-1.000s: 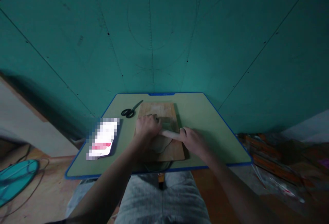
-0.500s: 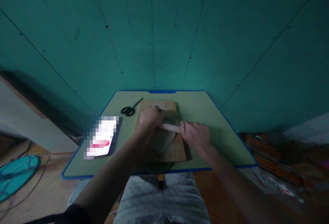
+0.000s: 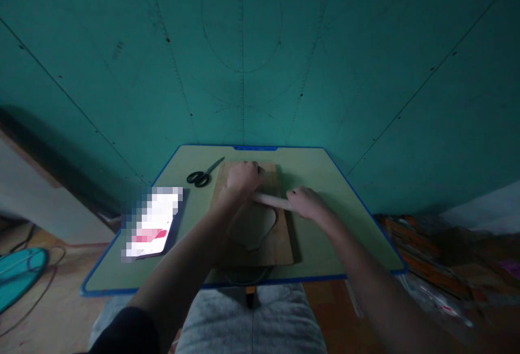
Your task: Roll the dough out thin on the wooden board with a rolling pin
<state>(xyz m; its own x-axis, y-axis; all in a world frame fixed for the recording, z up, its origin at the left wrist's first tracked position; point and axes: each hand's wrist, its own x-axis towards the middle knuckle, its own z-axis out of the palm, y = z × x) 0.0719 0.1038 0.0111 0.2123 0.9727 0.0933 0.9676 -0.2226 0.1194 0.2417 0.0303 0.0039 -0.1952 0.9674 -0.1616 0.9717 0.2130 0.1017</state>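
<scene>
A pale rolling pin (image 3: 271,200) lies slantwise over a flattened sheet of dough (image 3: 252,227) on a wooden cutting board (image 3: 280,248). My left hand (image 3: 245,177) is closed round the pin's far left part and hides that end. Around the other end wraps my right hand (image 3: 304,202), just past the board's right edge. The dough has an uneven, wavy edge; my left forearm covers part of its left side.
The board rests on a small light table (image 3: 329,245) with a blue rim. Black-handled scissors (image 3: 203,175) lie left of the board, and a lit phone (image 3: 154,224), partly blurred out, is nearer on the left. A green wall (image 3: 260,72) rises behind the table.
The camera view has shifted slightly. My right hand has turned and sits a little farther from my left, showing more of the pin. Both hands stay closed on it.
</scene>
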